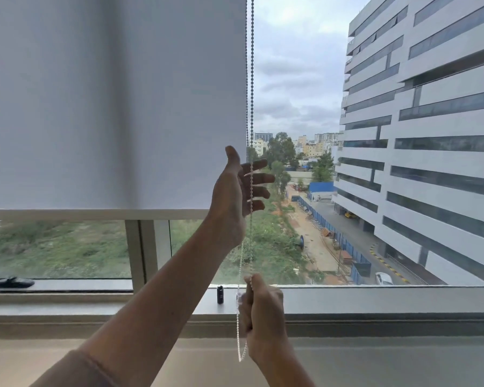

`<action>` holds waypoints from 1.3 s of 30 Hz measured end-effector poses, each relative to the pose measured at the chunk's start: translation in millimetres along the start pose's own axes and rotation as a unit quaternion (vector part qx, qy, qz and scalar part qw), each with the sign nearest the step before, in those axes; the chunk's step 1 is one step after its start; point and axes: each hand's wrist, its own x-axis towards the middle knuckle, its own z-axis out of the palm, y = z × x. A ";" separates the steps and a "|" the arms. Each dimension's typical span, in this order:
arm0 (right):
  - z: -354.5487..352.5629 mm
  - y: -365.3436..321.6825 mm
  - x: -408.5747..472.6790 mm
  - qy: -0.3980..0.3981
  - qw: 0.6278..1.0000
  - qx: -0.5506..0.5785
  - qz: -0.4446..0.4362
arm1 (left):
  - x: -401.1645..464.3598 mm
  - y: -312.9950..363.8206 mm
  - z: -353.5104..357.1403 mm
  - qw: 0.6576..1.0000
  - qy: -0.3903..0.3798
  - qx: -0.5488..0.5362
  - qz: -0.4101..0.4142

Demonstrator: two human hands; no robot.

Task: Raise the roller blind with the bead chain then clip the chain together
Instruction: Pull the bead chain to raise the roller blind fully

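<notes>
1. White fabric roller blind (pixel 109 107) partly lowered, bottom bar above the grey metal window sill (pixel 375 303).
2. White plastic bead chain (pixel 251 79) hanging in two strands at the blind's right edge, loop ending below the sill.
3. Left hand (pixel 236 191) raised beside the chain, fingers (pixel 259 178) spread apart, gripping nothing.
4. Right hand (pixel 263 311) lower, fingers closed tight around the chain.
5. Small black cylinder (pixel 220 294) upright on the sill, just left of the chain.

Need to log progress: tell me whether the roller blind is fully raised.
Not fully: the roller blind covers most of the pane, its bottom bar low.
</notes>
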 end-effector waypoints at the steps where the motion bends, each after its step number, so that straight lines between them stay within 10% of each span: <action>1: -2.6 2.5 0.1 0.004 1.000 -0.006 -0.001 | -0.4 3.3 2.9 1.000 -0.005 -0.007 -0.009; 16: -20.0 -14.6 1.8 -0.102 0.972 -0.201 0.061 | -55.1 -44.4 2.6 0.990 0.108 -0.025 0.085; 39: 127.2 -257.0 30.9 -0.122 0.991 0.012 -0.048 | -100.6 -177.3 -46.7 0.980 0.171 0.100 -0.011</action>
